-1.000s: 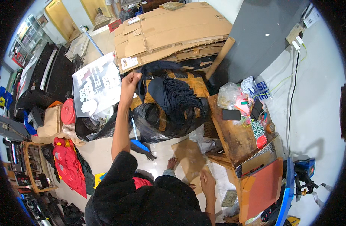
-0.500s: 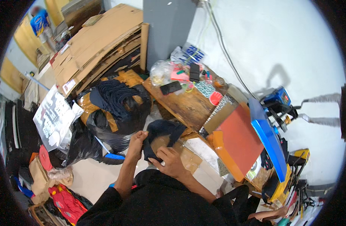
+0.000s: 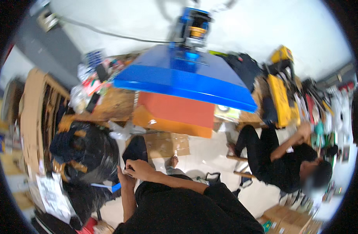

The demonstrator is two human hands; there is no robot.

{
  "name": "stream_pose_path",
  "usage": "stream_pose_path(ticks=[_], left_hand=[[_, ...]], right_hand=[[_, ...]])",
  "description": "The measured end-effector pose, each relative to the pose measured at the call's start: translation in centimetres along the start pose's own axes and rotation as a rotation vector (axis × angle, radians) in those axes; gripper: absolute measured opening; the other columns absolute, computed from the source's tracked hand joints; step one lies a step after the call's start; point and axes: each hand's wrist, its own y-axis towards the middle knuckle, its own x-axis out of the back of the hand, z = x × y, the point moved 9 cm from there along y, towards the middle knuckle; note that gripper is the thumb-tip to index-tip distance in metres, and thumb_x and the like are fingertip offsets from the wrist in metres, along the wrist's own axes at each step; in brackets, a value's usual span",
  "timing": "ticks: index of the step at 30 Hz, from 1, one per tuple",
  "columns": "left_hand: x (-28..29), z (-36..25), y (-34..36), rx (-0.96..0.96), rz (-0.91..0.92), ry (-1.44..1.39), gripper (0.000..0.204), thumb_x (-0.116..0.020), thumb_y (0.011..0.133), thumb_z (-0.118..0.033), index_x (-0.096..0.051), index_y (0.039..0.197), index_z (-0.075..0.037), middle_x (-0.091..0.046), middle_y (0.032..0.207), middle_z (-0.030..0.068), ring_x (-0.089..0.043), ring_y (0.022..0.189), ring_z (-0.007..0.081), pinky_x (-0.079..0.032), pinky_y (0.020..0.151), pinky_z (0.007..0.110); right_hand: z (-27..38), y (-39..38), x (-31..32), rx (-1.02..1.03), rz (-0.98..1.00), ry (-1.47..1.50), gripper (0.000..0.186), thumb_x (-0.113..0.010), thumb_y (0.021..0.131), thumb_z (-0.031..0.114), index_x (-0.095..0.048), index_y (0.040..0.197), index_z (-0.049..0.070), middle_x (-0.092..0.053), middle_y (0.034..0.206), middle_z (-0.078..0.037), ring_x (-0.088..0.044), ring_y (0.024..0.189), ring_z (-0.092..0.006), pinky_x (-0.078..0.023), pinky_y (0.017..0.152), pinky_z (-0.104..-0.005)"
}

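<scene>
In front of my body I hold a dark navy piece of cloth (image 3: 136, 149), which hangs out beyond my fingers. My left hand (image 3: 126, 178) has its fingers closed at the cloth's near end. Across it lies my right hand (image 3: 139, 170), its fingers bent together on the same end. Something small and pale shows between the two hands, too blurred to name. Left of my hands, a black plastic bag (image 3: 103, 154) bulges, with a stack of dark folded cloth (image 3: 66, 142) on top.
A heat press with a blue upper plate (image 3: 186, 84) and orange-red lower plate (image 3: 179, 111) stands on a wooden table (image 3: 116, 105). Flat cardboard (image 3: 167, 144) lies on the floor. At right sits a person in black (image 3: 280, 163). Cardboard boxes (image 3: 288, 219) stand lower right.
My view has swung right, bringing the press to the middle and the seated person into fuller view. My hands have come together; the cloth, spread open before, now hangs narrower.
</scene>
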Motion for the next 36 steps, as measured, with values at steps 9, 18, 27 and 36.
stream_pose_path(ticks=[9, 18, 27, 36], left_hand=[[-8.6, 6.3, -5.3, 0.466, -0.072, 0.042, 0.09, -0.047, 0.09, -0.075, -0.036, 0.149, -0.008, -0.043, 0.15, 0.0139, -0.043, 0.136, 0.033, -0.033, 0.112, 0.054], [-12.4, -0.1, -3.5, 0.406, 0.084, -0.373, 0.082, -0.055, 0.09, -0.069, -0.045, 0.143, -0.007, -0.05, 0.145, 0.0113, -0.047, 0.134, 0.0326, -0.035, 0.113, 0.05], [-11.2, -9.7, 5.1, -0.146, 0.256, -0.058, 0.038, -0.055, 0.103, -0.022, -0.053, 0.138, -0.005, -0.061, 0.13, 0.0069, -0.059, 0.117, 0.0198, -0.047, 0.104, 0.038], [-20.4, -13.2, 7.8, -0.186, 0.432, -0.018, 0.041, -0.055, 0.103, -0.016, -0.047, 0.138, 0.004, -0.054, 0.144, 0.0147, -0.055, 0.129, 0.0252, -0.046, 0.111, 0.038]], right_hand=[[-1.0, -0.9, 5.1, 0.158, -0.455, -0.188, 0.022, -0.065, 0.093, 0.025, -0.055, 0.096, 0.006, -0.067, 0.076, -0.016, -0.066, 0.072, -0.0391, -0.051, 0.067, -0.0507], [3.7, 1.5, 5.9, 0.146, -0.578, -0.022, 0.018, -0.067, 0.094, 0.02, -0.063, 0.1, 0.003, -0.067, 0.094, -0.012, -0.063, 0.085, -0.0332, -0.048, 0.077, -0.0412], [-1.8, 2.8, 4.0, -0.231, -0.424, -0.425, 0.028, -0.07, 0.093, 0.026, -0.061, 0.086, 0.0, -0.063, 0.068, -0.017, -0.064, 0.063, -0.0289, -0.047, 0.058, -0.0403], [-0.3, 6.7, 8.5, -0.015, -0.647, 0.053, 0.048, -0.071, 0.092, 0.024, -0.052, 0.129, -0.002, -0.059, 0.127, -0.015, -0.052, 0.124, -0.0235, -0.037, 0.108, -0.0377]])
